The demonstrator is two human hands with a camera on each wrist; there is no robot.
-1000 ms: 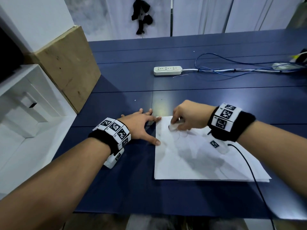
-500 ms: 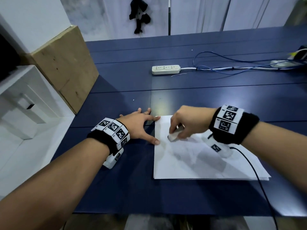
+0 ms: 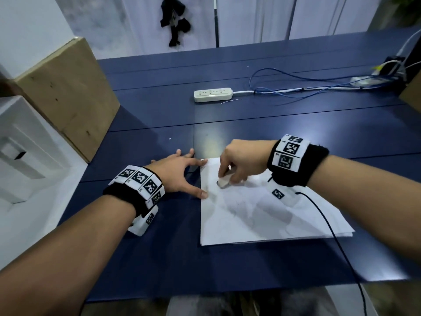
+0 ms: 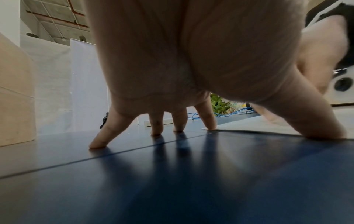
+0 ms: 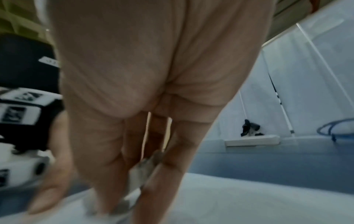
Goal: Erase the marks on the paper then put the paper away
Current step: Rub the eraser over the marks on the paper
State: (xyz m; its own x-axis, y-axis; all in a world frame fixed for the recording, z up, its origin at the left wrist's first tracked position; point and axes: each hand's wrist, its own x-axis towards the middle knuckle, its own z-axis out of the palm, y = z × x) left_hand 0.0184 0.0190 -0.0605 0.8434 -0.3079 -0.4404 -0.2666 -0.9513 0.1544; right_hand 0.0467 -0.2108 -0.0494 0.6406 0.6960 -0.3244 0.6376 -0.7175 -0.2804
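A white sheet of paper [image 3: 262, 215] with faint grey pencil marks lies on the dark blue table [image 3: 159, 258], over other sheets. My right hand [image 3: 241, 165] pinches a white eraser [image 3: 223, 182] and presses it on the paper near its far left corner. In the right wrist view the eraser [image 5: 141, 171] sits between thumb and fingers, blurred. My left hand [image 3: 180, 174] is spread flat, thumb and index fingertip pressing on the paper's left edge [image 4: 249, 128], the other fingers on the table.
A white power strip [image 3: 213, 94] with blue cables [image 3: 296, 87] lies far back on the table. A wooden box [image 3: 68, 94] and a white shelf unit [image 3: 20, 151] stand at the left. A black wire [image 3: 337, 242] runs from my right wrist across the paper.
My right hand has slid the eraser a little toward me, from the paper's far edge down onto the sheet. The left hand has kept its place.
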